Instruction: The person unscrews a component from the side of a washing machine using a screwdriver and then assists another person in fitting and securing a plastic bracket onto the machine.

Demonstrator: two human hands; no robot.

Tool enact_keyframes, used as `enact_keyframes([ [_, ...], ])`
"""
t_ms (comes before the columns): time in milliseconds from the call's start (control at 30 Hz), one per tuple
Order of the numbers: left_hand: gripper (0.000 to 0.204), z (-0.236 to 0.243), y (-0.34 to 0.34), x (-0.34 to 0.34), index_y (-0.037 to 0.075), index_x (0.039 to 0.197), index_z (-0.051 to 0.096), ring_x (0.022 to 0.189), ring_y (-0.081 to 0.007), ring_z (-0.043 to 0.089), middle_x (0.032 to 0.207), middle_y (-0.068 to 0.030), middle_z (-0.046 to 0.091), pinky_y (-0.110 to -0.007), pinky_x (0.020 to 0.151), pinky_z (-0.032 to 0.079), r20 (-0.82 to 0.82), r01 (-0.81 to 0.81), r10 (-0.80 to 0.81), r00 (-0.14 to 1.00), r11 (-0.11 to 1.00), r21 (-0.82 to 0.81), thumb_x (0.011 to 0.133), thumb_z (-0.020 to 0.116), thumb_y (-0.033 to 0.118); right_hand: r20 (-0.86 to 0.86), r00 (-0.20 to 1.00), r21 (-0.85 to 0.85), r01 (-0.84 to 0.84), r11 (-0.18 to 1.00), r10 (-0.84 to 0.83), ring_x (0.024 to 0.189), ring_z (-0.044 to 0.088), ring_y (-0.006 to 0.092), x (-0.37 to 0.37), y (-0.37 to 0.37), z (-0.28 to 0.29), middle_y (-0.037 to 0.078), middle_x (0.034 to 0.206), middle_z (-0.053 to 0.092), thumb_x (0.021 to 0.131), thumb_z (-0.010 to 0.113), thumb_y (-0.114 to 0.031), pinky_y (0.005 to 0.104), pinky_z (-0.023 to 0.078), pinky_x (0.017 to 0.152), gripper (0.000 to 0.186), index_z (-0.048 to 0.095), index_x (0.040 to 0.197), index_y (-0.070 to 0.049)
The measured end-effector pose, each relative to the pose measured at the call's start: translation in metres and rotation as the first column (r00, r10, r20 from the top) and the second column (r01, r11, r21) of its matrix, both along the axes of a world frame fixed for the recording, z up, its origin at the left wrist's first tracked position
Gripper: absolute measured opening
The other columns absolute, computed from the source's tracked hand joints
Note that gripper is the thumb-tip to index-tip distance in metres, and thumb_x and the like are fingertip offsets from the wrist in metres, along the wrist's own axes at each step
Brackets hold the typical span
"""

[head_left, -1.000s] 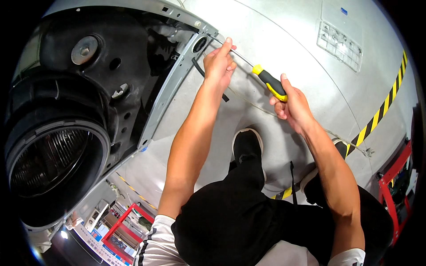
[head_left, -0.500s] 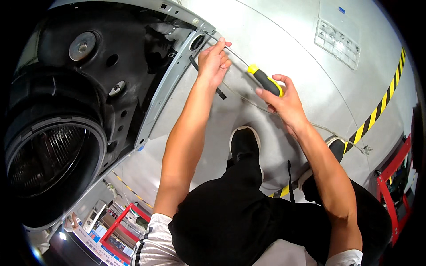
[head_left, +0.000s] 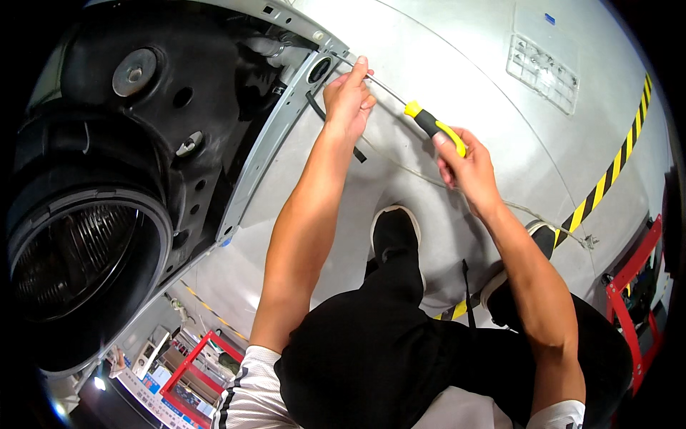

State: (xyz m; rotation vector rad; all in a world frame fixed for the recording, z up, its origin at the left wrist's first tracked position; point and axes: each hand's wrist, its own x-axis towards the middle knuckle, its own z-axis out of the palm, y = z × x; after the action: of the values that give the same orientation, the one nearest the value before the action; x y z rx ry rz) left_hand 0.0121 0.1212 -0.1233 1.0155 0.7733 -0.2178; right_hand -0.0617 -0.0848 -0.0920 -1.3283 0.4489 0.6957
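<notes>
I see the screwdriver [head_left: 429, 124] slanting above the floor [head_left: 457, 64], its tip at the corner of the metal frame [head_left: 269, 145]; whether it sits in a screw, I can't tell. The right grip [head_left: 469, 166], looser half a second ago, is now wrapped round the handle's end, and the handle's yellow strip has rolled toward the striped tape [head_left: 613, 171]. I read that as a fresh twist on the tool. The left grip [head_left: 346, 102] stays pinched on the shaft near that corner. Beyond, a clear parts box [head_left: 543, 71] lies on the floor.
</notes>
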Motion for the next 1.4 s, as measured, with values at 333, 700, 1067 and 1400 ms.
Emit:
enact_keyframes([
  [333, 0.03, 0.001, 0.004, 0.0, -0.004, 0.096, 0.054, 0.045, -0.0043, 0.022, 0.054, 0.007, 0.026, -0.022, 0.044, 0.024, 0.026, 0.039, -0.038, 0.999, 0.998, -0.057, 0.092, 0.056, 0.025, 0.198, 0.967, -0.253, -0.106, 0.962, 0.158, 0.048, 0.045, 0.0064, -0.004, 0.002, -0.006, -0.001, 0.063, 0.05, 0.084, 0.065, -0.036, 0.0224, 0.035, 0.042, 0.045, 0.051, 0.107, -0.001],
  [700, 0.027, -0.007, 0.021, -0.025, -0.007, 0.109, 0.049, 0.07, -0.0138, 0.042, 0.081, -0.0061, 0.045, -0.031, 0.063, 0.041, 0.041, -0.101, 0.114, 0.993, 0.966, -0.237, 0.089, 0.046, 0.011, -0.407, 0.901, 0.22, -0.065, 0.973, 0.152, 0.049, 0.043, 0.006, 0.015, 0.001, 0.004, 0.0, 0.067, 0.051, 0.088, 0.058, -0.041, 0.0198, 0.034, 0.043, 0.042, 0.052, 0.11, -0.006],
  [1067, 0.028, -0.016, 0.031, -0.058, -0.005, 0.115, 0.047, 0.077, -0.0132, 0.048, 0.09, -0.0065, 0.049, -0.03, 0.075, 0.047, 0.072, -0.211, 0.235, 0.969, 0.947, -0.243, 0.094, 0.051, 0.014, -0.056, 0.967, -0.197, -0.257, 0.946, 0.25, 0.048, 0.043, 0.0046, 0.02, -0.014, -0.003, -0.002, 0.06, 0.05, 0.081, 0.069, -0.031, 0.0205, 0.034, 0.044, 0.033, 0.063, 0.095, -0.002],
  [1400, 0.025, -0.012, 0.025, -0.06, -0.004, 0.115, 0.045, 0.085, -0.0154, 0.052, 0.114, -0.0141, 0.053, -0.032, 0.082, 0.048, 0.084, -0.258, 0.293, 0.953, 0.922, -0.287, 0.093, 0.047, 0.008, -0.086, 0.959, -0.212, -0.282, 0.936, 0.27, 0.047, 0.042, 0.0042, 0.01, -0.037, -0.007, -0.003, 0.058, 0.049, 0.08, 0.069, -0.029, 0.0204, 0.033, 0.043, 0.031, 0.064, 0.094, -0.002],
])
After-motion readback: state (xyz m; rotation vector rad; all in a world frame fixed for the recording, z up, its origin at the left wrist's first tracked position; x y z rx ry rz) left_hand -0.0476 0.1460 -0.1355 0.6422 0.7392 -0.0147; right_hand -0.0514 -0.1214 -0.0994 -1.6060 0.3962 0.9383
